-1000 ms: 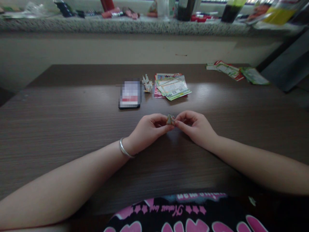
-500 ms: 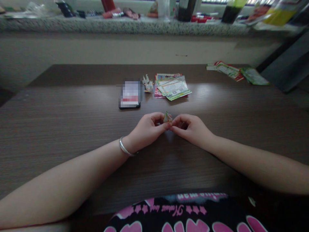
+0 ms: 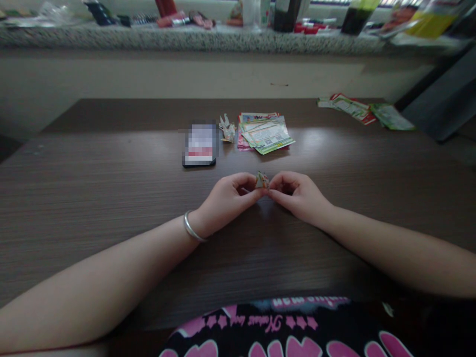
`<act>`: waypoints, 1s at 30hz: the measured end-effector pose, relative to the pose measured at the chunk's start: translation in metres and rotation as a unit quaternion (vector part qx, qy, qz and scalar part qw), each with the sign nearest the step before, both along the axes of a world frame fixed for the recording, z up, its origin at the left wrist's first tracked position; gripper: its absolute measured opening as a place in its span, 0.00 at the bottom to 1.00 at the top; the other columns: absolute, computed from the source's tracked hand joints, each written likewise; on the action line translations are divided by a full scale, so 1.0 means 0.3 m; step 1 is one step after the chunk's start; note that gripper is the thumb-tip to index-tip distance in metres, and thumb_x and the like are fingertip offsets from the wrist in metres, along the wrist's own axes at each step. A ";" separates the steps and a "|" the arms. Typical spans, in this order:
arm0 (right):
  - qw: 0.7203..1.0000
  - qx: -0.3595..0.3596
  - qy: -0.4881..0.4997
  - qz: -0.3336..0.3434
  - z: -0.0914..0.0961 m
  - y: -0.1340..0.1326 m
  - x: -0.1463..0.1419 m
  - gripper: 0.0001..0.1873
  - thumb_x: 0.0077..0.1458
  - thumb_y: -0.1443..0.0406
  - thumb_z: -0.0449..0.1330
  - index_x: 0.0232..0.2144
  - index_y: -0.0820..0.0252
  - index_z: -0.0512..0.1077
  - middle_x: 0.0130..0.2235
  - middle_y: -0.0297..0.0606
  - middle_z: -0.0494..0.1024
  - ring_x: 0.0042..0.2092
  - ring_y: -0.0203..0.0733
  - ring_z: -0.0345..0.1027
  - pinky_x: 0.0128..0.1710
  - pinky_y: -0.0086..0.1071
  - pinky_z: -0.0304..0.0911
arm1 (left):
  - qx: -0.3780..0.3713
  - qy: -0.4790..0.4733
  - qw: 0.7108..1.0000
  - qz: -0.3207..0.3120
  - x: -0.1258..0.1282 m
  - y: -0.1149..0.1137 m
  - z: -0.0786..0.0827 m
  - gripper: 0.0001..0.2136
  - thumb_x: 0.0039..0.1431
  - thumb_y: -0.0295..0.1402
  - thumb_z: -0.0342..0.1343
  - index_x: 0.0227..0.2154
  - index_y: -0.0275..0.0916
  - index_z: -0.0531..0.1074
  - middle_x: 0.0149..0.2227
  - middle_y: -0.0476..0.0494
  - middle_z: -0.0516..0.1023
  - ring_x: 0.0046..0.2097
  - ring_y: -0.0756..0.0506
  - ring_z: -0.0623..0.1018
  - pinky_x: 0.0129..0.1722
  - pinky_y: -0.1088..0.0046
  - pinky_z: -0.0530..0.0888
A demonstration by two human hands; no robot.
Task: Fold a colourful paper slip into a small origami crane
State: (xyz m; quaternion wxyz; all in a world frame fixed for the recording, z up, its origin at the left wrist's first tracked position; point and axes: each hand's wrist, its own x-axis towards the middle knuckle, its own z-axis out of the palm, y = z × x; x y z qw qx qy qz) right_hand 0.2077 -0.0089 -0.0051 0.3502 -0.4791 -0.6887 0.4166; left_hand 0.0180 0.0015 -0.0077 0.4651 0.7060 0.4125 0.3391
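Observation:
A small folded piece of printed paper (image 3: 261, 179), whitish with green and orange marks, is pinched between my two hands above the table. My left hand (image 3: 236, 193), with a silver bangle at its wrist, grips its left side between thumb and fingers. On the other side, my right hand (image 3: 297, 192) pinches the lower right edge with thumb and forefinger. The fingertips of both hands nearly meet there. Beyond them lie a folded paper figure (image 3: 227, 130) with pointed tips and a stack of printed paper sheets (image 3: 267, 133).
A phone (image 3: 200, 146) with a blurred screen lies left of the paper figure on the dark wooden table (image 3: 92, 188). More printed leaflets (image 3: 353, 108) rest at the far right. Behind, a granite sill (image 3: 223, 40) carries bottles, cups and small items.
Both hands and the folded paper have shifted slightly to the right. My right hand has risen a little, its pinch still at the paper's edge.

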 end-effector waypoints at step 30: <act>0.998 0.056 0.008 0.025 -0.002 -0.001 0.015 0.05 0.56 0.63 0.58 0.33 0.59 0.70 0.31 0.34 0.74 0.34 0.37 0.66 0.36 0.32 0.60 | 0.031 0.014 0.998 -0.045 -0.020 0.001 0.016 0.11 0.59 0.38 0.55 0.36 0.35 0.75 0.35 0.44 0.78 0.36 0.49 0.75 0.38 0.74 0.71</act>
